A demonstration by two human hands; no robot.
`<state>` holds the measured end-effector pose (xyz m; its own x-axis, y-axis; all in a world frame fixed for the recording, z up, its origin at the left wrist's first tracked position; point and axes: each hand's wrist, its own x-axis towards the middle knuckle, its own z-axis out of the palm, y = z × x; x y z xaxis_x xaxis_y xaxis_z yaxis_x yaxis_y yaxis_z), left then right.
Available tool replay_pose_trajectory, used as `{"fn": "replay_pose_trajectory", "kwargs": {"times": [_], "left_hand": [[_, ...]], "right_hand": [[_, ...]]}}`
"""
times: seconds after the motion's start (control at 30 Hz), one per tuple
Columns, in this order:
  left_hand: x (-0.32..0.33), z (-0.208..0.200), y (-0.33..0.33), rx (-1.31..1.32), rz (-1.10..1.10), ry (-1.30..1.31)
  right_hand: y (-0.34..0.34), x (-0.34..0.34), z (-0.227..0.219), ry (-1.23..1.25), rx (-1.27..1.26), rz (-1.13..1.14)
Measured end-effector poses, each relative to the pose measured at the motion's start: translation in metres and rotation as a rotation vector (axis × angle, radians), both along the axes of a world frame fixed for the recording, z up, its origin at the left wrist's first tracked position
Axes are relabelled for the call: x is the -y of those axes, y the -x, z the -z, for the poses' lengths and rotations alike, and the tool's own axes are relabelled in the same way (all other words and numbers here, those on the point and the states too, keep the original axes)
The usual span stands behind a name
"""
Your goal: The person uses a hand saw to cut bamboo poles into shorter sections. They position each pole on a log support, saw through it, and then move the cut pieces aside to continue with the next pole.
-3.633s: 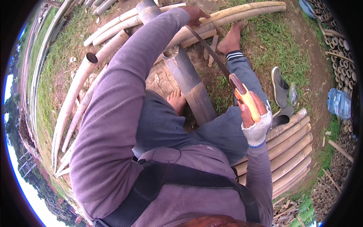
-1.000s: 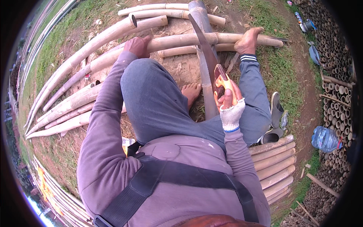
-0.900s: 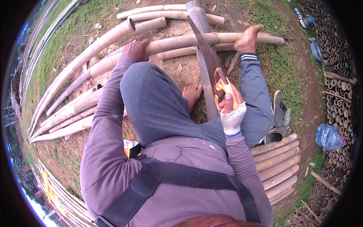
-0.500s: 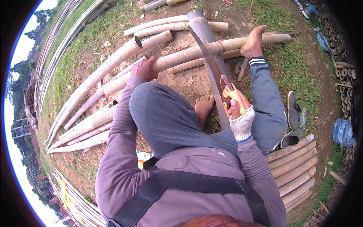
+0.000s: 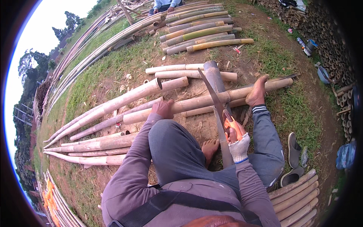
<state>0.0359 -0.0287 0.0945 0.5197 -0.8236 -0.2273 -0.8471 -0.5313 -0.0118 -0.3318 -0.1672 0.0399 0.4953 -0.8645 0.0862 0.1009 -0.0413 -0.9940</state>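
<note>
A long pale bamboo pole [image 5: 194, 103] lies across a thick grey bamboo support [image 5: 214, 77]. My left hand [image 5: 163, 108] is closed around the pole near its left end. My right hand [image 5: 236, 136], in a white fingerless glove, grips the orange handle of a handsaw [image 5: 215, 94]. The saw's curved blade crosses the pole close to the support, its tip pointing away from me. Whether the teeth sit in a cut is too small to tell. My bare foot [image 5: 258, 90] presses on the pole right of the blade.
Several bamboo poles [image 5: 109, 102] lie left of me, with cut lengths [image 5: 204, 34] in a row farther off. Another person [image 5: 164, 5] sits at the far edge. Sandals [image 5: 293, 151], a bamboo slat surface [image 5: 295, 196] and a blue water jug [image 5: 345, 155] are at right.
My view has tilted up, bringing the far bamboo row and another person into sight. The saw handle and my right hand have moved forward, closer to the pole. My left hand keeps its hold.
</note>
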Motion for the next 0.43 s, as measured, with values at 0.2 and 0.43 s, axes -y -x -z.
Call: {"fn": "replay_pose_trajectory", "kwargs": {"times": [0.2,0.43], "left_hand": [[0.002,-0.002,0.003,0.006,-0.029,-0.031],[0.002,0.001,0.003,0.002,-0.043,0.001]], "right_hand": [[0.002,0.002,0.001,0.023,0.012,-0.010],[0.009,0.003,-0.003,-0.065,0.030,-0.073]]}}
